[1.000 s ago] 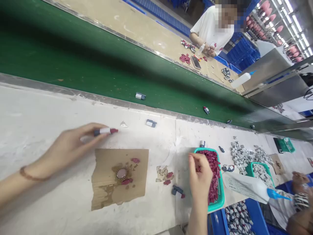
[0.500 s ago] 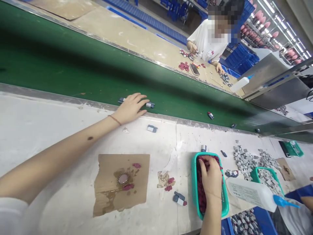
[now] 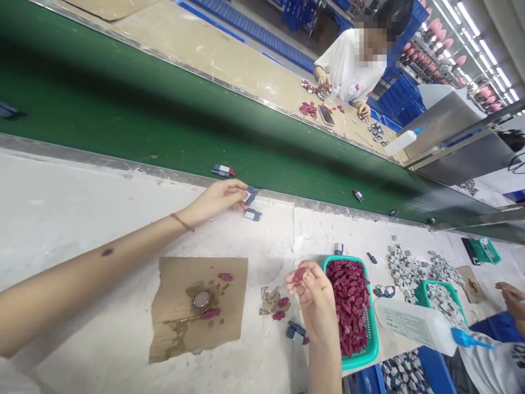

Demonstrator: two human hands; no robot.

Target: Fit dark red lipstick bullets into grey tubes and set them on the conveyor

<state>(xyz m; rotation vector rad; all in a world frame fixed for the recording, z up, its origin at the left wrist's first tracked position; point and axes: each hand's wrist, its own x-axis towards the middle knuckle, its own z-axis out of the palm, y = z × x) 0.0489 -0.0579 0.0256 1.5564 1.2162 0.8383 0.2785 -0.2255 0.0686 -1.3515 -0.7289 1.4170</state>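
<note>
My left hand [image 3: 217, 200] reaches across the white table and pinches a small grey-and-white part [image 3: 251, 195] at the edge of the green conveyor belt [image 3: 123, 104]. A second grey-and-white part [image 3: 252, 214] lies just below it. An assembled part with a dark red tip [image 3: 221, 171] rests on the belt. My right hand [image 3: 314, 298] is raised beside the teal basket [image 3: 369, 353] of dark red pieces and holds one dark red piece [image 3: 299, 274] in its fingertips.
A brown cardboard sheet [image 3: 172, 334] with a round dish of glue [image 3: 201, 299] lies near me. A glue bottle with a blue nozzle [image 3: 414, 324] lies right of the basket. Piles of grey-white parts [image 3: 404, 268] are at right. Another person [image 3: 353, 65] works across the belt.
My left hand drew back from the belt to its edge and took a grey-and-white part. My right hand came out of the basket with one dark red piece.
</note>
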